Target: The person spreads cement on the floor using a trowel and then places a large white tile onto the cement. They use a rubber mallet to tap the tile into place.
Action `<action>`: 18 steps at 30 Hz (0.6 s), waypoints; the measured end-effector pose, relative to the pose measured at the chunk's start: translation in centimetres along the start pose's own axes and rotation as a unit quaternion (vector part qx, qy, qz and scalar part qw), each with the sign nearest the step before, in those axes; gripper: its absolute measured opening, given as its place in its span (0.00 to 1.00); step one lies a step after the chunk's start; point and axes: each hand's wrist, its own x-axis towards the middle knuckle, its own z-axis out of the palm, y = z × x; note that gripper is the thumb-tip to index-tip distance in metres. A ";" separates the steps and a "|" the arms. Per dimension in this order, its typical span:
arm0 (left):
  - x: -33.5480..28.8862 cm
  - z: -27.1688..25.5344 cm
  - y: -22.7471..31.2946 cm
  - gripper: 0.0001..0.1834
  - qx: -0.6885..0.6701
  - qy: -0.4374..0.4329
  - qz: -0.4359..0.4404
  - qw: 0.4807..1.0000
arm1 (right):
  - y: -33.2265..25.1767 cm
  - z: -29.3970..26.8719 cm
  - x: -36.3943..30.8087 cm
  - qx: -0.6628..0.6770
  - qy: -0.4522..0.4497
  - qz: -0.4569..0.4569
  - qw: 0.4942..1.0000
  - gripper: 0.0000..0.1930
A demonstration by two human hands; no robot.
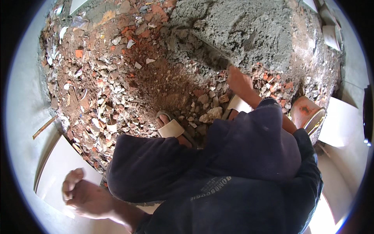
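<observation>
My right hand is closed around the handle end of a mortar-coated trowel. The trowel's long blade lies at a slant along the near edge of a spread of wet grey mortar. Its handle is mostly hidden in my fist. Off to the lower left, well away from the mortar, my left hand hangs in the air beside a white panel. Its fingers are loosely bent and apart, with nothing seen in them.
Broken brick and stone rubble covers the ground around my sandalled feet. A stained bucket lies tipped at the right. White panels lean along the left wall, and another white panel stands beyond the bucket.
</observation>
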 end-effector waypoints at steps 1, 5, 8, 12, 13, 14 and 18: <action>-0.4 2.0 -0.6 0.22 0.135 -0.030 0.019 0.990 | -0.5 0.3 0.1 -0.008 -0.023 -0.013 1.000 0.10; -1.1 5.6 -1.5 0.27 0.235 -0.125 -0.027 0.964 | -0.9 -0.3 -0.9 -0.048 0.015 -0.038 0.998 0.13; -0.9 5.7 -1.4 0.29 0.263 -0.185 -0.019 0.947 | -1.4 -1.7 -2.5 0.065 -0.041 0.022 0.997 0.14; -0.7 6.3 -1.1 0.28 0.296 -0.225 -0.030 0.928 | -3.1 -0.5 -3.8 0.232 -0.063 -0.036 0.970 0.21; -0.6 6.6 -1.2 0.28 0.294 -0.225 -0.036 0.928 | -3.1 0.2 -3.8 0.222 -0.050 -0.009 0.974 0.21; -0.5 6.7 -1.3 0.28 0.301 -0.225 -0.037 0.926 | -2.7 1.0 -3.8 0.215 -0.061 0.020 0.975 0.21; -0.1 6.9 -1.6 0.28 0.328 -0.252 -0.059 0.908 | 2.7 3.3 -4.6 0.178 -0.089 0.121 0.972 0.14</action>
